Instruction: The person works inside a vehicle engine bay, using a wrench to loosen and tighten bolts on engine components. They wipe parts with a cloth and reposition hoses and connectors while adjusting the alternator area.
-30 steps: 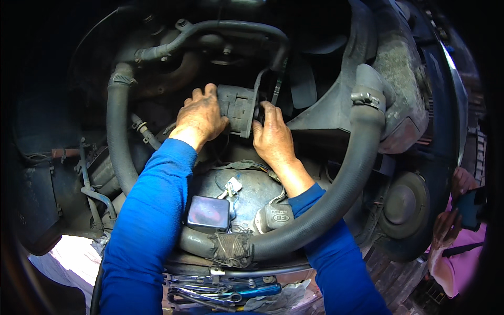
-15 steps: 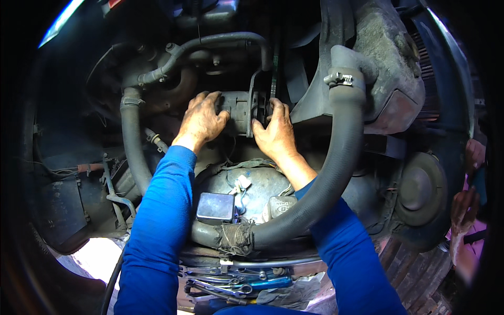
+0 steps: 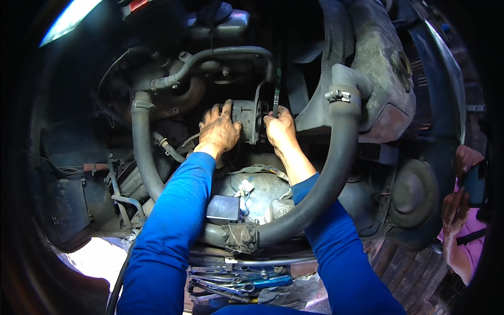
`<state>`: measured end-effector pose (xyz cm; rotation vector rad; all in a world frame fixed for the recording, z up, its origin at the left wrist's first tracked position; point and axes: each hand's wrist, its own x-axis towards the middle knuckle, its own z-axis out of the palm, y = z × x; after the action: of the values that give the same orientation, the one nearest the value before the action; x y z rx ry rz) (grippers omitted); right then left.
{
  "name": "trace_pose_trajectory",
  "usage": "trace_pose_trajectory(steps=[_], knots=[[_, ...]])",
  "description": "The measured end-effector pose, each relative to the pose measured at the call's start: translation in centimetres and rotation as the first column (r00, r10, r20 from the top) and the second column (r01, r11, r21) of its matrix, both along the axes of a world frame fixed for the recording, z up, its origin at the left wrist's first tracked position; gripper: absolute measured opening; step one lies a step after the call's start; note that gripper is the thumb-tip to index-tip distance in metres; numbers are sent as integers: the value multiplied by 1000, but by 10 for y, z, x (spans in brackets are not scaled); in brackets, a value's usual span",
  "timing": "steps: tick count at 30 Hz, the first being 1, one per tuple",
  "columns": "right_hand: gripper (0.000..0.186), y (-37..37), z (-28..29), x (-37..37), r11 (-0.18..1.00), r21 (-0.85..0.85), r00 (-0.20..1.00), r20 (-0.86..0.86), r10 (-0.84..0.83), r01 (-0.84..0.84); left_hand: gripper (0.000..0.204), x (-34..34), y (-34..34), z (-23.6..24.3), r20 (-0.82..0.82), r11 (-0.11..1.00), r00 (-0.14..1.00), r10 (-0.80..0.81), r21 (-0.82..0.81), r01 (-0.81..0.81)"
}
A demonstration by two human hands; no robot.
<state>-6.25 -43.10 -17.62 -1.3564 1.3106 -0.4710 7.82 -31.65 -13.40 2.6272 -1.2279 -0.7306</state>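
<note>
A grey cylindrical alternator [image 3: 243,119] sits in the middle of the engine bay, with a pulley and bracket at its right end. My left hand [image 3: 220,127] lies against its left end, fingers spread and thumb on the housing; the fingertips are partly hidden. At the pulley side, my right hand [image 3: 281,127] is closed on a dark drive belt [image 3: 276,94] with green markings, which runs upward from the fingers. The lower part of the belt is hidden behind that hand.
A thick black hose [image 3: 336,163] with a metal clamp curves over my right forearm. Another hose [image 3: 143,136] descends at left. Below lie a dark square box [image 3: 223,208] and several wrenches [image 3: 231,285]. At the right edge another person's hand [image 3: 455,210] shows beside a pink garment.
My right hand has closed its fingers on the belt; before, its thumb and fingers were apart at the pulley. My left hand has spread its fingers on the alternator. The view has shifted slightly.
</note>
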Motion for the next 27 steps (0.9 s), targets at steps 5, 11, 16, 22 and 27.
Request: trace_pose_trajectory(steps=[5, 11, 16, 22, 27], knots=[[65, 19, 18, 5, 920, -339, 948, -306, 87, -194, 81, 13, -3, 23, 12, 989, 992, 128, 71, -129], [44, 38, 37, -22, 855, -347, 895, -367, 254, -385, 67, 15, 0, 31, 53, 995, 995, 79, 52, -82], [45, 31, 32, -27, 865, -215, 861, -356, 362, -453, 62, 24, 3, 20, 34, 973, 984, 176, 143, -179], [66, 37, 32, -32, 839, -254, 852, -359, 380, -481, 71, 28, 4, 8, -41, 979, 989, 144, 152, -136], [63, 33, 24, -29, 784, -313, 822, -402, 403, -537, 85, 29, 10, -2, -74, 988, 991, 110, 121, -100]])
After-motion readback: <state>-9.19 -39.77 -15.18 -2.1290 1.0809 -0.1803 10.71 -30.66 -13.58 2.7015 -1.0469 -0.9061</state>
